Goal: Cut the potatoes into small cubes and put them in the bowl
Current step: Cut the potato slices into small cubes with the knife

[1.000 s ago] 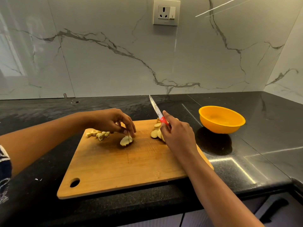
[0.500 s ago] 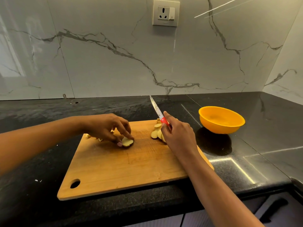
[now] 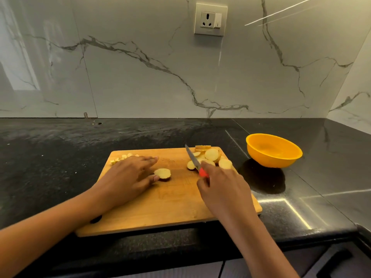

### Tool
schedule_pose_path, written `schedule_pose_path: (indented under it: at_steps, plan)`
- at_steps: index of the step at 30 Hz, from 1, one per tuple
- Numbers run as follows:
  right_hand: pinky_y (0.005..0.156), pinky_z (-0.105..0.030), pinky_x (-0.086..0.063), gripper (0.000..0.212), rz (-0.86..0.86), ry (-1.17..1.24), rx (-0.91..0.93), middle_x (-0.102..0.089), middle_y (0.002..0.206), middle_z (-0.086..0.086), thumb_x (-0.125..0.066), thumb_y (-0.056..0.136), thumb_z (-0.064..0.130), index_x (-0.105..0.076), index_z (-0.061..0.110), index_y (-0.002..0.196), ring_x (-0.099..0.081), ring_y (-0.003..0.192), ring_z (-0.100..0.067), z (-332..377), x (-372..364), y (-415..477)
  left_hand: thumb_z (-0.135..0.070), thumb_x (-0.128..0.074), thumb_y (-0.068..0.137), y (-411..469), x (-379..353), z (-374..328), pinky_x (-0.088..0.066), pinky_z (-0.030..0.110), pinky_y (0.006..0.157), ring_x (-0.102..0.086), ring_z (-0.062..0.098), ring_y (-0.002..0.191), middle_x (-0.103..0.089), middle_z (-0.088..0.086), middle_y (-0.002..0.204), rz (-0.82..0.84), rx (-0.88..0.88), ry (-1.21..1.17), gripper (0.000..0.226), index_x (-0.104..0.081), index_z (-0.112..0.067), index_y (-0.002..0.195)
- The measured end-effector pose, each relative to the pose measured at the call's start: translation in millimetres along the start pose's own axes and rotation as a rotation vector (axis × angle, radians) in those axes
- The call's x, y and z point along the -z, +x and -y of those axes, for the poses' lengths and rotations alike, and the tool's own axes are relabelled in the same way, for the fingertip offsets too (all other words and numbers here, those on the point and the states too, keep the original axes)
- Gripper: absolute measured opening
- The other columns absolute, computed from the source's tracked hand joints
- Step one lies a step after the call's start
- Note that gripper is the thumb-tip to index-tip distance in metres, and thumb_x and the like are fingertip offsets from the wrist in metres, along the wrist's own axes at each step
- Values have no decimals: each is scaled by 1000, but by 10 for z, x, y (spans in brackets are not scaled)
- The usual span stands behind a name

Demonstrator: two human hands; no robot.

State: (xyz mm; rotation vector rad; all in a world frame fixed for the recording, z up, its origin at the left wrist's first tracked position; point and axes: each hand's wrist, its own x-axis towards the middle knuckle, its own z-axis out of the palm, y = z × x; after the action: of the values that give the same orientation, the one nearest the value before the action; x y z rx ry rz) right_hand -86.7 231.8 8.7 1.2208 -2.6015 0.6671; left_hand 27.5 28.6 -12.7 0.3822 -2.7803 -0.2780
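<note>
Black bench (image 3: pixel 60 157) carries the cutting board (image 3: pixel 170 203); at its middle the left hand (image 3: pixel 128 177), grip spread, seemingly touches a potato slice (image 3: pixel 162 173). The right hand (image 3: pixel 222 190), grip curled, pinches the knife (image 3: pixel 193 160); the bowl (image 3: pixel 274 150) sits right of the board.

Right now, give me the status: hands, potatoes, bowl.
Left hand open, thumb at one slice. Right hand grips knife. Cubes on board, bowl empty. Nothing blocks the bowl.

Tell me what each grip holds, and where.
Right grip: the knife, by its red handle. Left grip: nothing held; its thumb touches a potato slice.
</note>
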Motion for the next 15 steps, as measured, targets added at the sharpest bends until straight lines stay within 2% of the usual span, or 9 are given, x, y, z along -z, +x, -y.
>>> schedule_pose_path:
  at_steps: [2,4,9,12,15]
  plan:
    - [76,-30,-43,47,83,-16,2,-61,111,4,-36,98,35,-31,32,144,-56,95,-15,64,37,-214,-54,-44,91,-40,3,2,-26,26,111,-35,6,134,-39,-11,146,56,23,5,58,-33,-30,142]
    - [74,-31,-42,48,117,-41,15,-60,111,4,-33,99,33,-27,29,146,-56,98,-17,135,20,-342,-42,-45,95,-57,-5,-14,-22,22,111,-34,5,135,-38,-13,146,76,22,-7,49,-34,-31,142]
    - [62,-28,-35,50,143,-113,25,-58,111,2,-29,102,25,-16,21,150,-55,96,-18,287,-118,-391,-31,-50,96,-13,-10,-75,-15,9,100,-38,-1,130,-45,-15,139,54,59,-74,41,-43,-29,137]
    - [51,-26,-29,51,156,-126,41,-57,110,0,-31,102,23,-14,18,151,-55,93,-18,376,-185,-367,-30,-51,96,-18,-29,-129,-19,5,95,-43,-2,126,-49,-15,136,9,48,-50,38,-48,-27,134]
    - [47,-24,-24,52,170,-120,54,-57,110,-1,-32,102,21,-14,15,151,-56,94,-20,455,-213,-362,-32,-50,96,-32,-28,-173,-25,6,92,-46,-1,123,-49,-15,135,-25,42,1,38,-49,-28,134]
